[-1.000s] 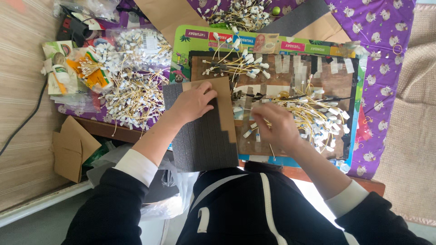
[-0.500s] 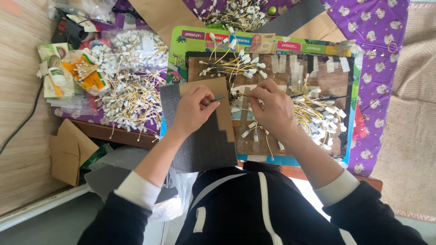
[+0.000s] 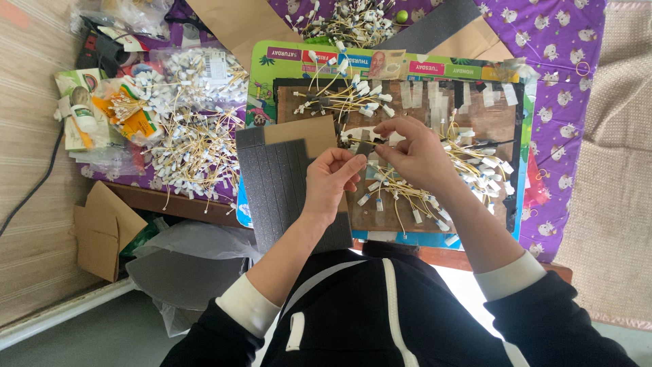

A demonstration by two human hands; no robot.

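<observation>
fingers (image 3: 354,165) of both hands around small grey strip (image 3: 365,147)

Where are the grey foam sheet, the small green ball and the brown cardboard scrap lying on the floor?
grey foam sheet (image 3: 272,183), head view, on its ribbed middle left of the left hand.
small green ball (image 3: 402,16), head view, on its centre.
brown cardboard scrap (image 3: 100,234), head view, on its flat middle.

Small grey strip (image 3: 365,147) between the hands, mostly hidden by fingertips (image 3: 354,165)
</observation>
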